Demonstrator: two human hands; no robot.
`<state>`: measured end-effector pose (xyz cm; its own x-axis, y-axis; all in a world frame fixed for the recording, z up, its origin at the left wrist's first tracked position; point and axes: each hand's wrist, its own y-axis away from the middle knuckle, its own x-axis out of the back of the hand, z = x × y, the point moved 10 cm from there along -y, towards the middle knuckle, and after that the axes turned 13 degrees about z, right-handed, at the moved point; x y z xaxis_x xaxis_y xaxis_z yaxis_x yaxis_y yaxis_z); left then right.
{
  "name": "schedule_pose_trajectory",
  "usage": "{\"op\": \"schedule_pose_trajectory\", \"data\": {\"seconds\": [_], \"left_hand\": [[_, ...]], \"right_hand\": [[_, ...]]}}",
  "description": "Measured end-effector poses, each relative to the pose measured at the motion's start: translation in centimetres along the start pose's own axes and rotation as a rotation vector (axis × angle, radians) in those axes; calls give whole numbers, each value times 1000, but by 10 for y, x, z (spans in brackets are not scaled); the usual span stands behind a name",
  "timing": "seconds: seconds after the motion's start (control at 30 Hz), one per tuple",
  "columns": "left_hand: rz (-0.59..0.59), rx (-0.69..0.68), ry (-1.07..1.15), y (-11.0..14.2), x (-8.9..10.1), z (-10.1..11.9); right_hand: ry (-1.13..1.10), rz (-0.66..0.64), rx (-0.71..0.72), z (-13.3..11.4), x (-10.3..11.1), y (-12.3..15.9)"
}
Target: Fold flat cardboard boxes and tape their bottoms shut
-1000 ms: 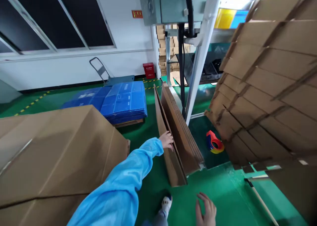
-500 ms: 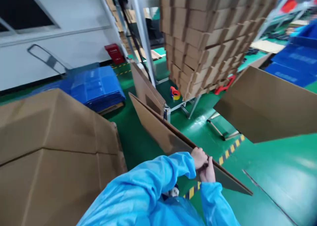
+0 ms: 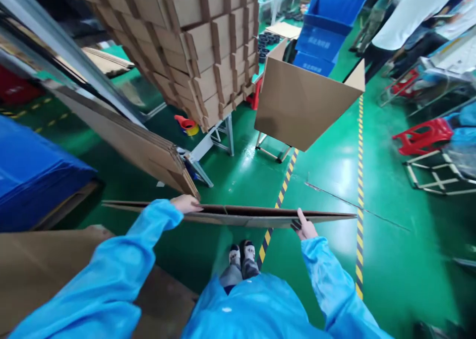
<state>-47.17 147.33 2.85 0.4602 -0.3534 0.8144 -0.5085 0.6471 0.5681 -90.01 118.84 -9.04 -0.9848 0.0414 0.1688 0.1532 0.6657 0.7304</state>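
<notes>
In front of my body I hold a flattened cardboard box [image 3: 241, 217] on edge, its long top edge running nearly level and its two layers slightly parted. My left hand [image 3: 187, 203] grips that edge left of the middle. Further right, my right hand [image 3: 304, 226] has closed on the same edge, thumb on top and fingers beneath. Just beyond my left hand, several folded cardboard sheets [image 3: 141, 148] lean against a metal frame.
A tall stack of folded cartons [image 3: 208, 56] stands on a metal stand. An open carton [image 3: 297, 106] rests on a low frame. Blue folded boxes [image 3: 37, 165] lie left, a brown carton [image 3: 52, 264] below them. Red stools [image 3: 424, 136] and people [image 3: 405, 22] are at right.
My hands, close together before, are now spread apart along the cardboard's edge. The flattened box has swung from slanting to nearly level across my front. My view has turned right.
</notes>
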Motion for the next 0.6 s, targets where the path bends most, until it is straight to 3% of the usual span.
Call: {"op": "schedule_pose_trajectory", "data": {"seconds": [0.1, 0.2, 0.4, 0.6], "left_hand": [[-38, 166, -65, 15, -10, -76], [-4, 267, -143, 30, -19, -117], [48, 181, -201, 59, -32, -120], [118, 452, -119, 123, -21, -136]], "right_hand": [[-11, -75, -52, 6, 9, 15], [32, -140, -100, 13, 16, 26], [189, -160, -63, 6, 3, 18], [408, -326, 162, -62, -41, -17]]}}
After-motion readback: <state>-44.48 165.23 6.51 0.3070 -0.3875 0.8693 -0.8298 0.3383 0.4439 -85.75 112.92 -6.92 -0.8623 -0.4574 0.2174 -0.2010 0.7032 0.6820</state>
